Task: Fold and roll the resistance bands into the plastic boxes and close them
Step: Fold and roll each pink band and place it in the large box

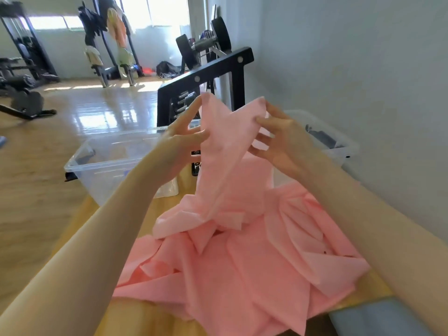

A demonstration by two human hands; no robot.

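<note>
So the wooden table (167, 318) is mostly buried under a long pink band (242, 263), all crumpled in loose folds, with one end lifted up above the pile. Left of that sits a clear plastic box (101, 161), open on top, and a second clear box (339, 144) is over by the wall on the right with something dark inside. The left hand (179, 144) has its fingers spread, pinching the band's upper left edge. The right hand (278, 139) pinches the upper right corner between thumb and fingertips, other fingers fanned out.
</note>
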